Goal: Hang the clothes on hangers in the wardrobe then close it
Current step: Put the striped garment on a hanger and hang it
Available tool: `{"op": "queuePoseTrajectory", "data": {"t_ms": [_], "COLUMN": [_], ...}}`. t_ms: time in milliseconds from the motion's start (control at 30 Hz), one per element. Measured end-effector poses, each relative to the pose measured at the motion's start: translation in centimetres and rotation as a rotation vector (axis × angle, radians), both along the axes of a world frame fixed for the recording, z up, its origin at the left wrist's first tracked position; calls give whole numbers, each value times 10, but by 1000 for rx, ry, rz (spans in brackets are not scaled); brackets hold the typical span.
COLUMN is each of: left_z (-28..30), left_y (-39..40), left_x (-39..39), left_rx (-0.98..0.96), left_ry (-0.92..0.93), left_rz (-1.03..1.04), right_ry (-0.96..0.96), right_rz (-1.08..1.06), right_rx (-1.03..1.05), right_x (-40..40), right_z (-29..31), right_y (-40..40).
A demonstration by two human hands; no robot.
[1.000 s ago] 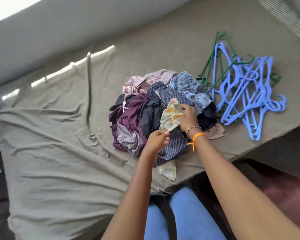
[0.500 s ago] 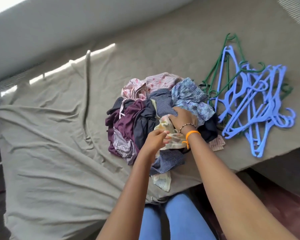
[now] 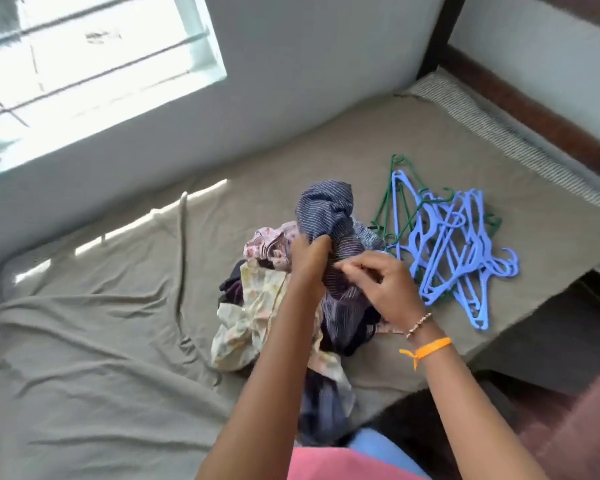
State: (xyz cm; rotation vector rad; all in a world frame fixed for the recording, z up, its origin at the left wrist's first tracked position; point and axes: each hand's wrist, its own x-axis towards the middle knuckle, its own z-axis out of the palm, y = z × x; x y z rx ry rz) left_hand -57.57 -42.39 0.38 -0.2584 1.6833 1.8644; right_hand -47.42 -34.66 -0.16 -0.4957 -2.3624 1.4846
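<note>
A heap of clothes [image 3: 257, 306] lies on the bed, with a pale yellow floral piece [image 3: 253, 313] spread at its near left and a pink patterned one [image 3: 267, 242] behind. Above the heap rises a dark blue striped garment [image 3: 326, 209]. My left hand [image 3: 307, 258] grips its bunched cloth from the left. My right hand [image 3: 385, 285] pinches the same striped cloth from the right. A pile of blue and green plastic hangers [image 3: 454, 244] lies on the bed just right of the clothes. No wardrobe is in view.
The bed is covered by a wrinkled grey-green sheet [image 3: 101, 341]. A grey wall with a bright window [image 3: 84, 64] stands behind it. A dark wooden bed frame [image 3: 534, 109] runs along the far right. The bed's near right corner drops to the floor [image 3: 551, 341].
Both hands have let go of the pale floral piece and lifted the dark blue striped garment up out of the heap. The view has tilted upward, bringing the window into sight.
</note>
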Motion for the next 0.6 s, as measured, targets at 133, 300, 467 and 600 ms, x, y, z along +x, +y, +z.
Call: {"op": "queuePoseTrajectory", "data": {"t_ms": [133, 300, 467, 600], "left_z": [31, 60, 65, 66], "left_y": [4, -9, -17, -23], "left_x": [-9, -12, -32, -41], "left_rx": [198, 512, 145, 245], "left_ry": [-148, -243, -129, 117], "left_rz": [-72, -192, -345, -410], "right_ry": [-24, 11, 57, 232], "right_rz": [-550, -243, -184, -250], "right_rx": [-438, -1249, -973, -777], "right_x": [0, -12, -39, -48], "right_z": [-7, 0, 44, 72], "right_y": [41, 45, 55, 60]}}
